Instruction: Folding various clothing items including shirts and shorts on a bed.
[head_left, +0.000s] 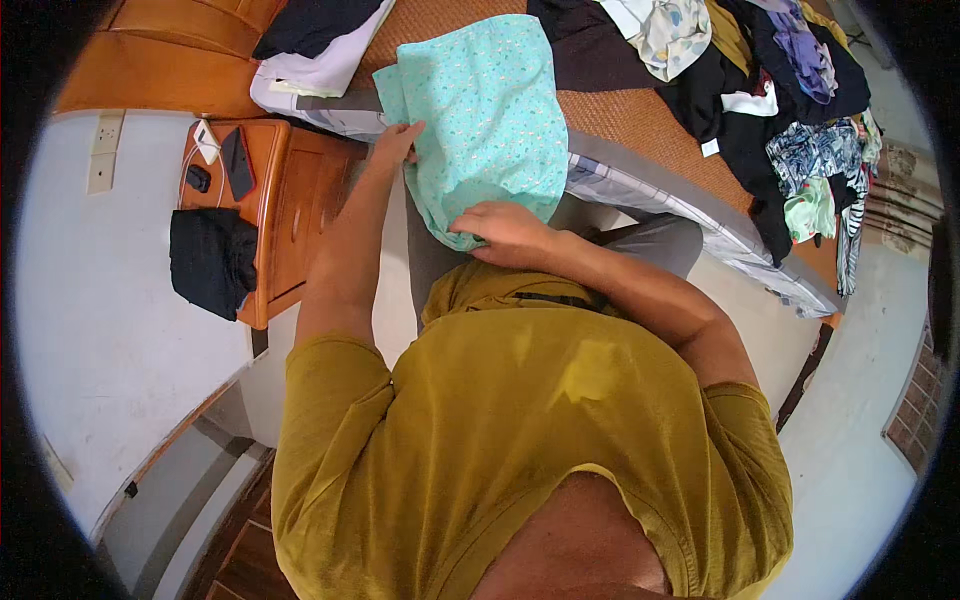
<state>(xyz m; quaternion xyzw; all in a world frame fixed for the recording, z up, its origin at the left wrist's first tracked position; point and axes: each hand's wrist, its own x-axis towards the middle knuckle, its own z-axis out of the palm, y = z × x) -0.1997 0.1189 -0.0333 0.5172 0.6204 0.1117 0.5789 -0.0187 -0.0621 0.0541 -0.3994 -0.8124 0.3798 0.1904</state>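
Observation:
A mint-green cloth with a small print lies partly folded over the near edge of the bed and hangs towards my lap. My left hand pinches its left side, with the fingertips partly behind the fabric. At the cloth's lower corner, my right hand grips the gathered edge between thumb and fingers. Beyond the cloth, a dark garment is spread on the woven bed mat. Left of it lie a white garment and a black one.
Mixed clothes, including a patterned blue garment, pile up at the bed's right end. On the left, a wooden nightstand carries a phone, a white device with a cable, a small black object and folded black cloth.

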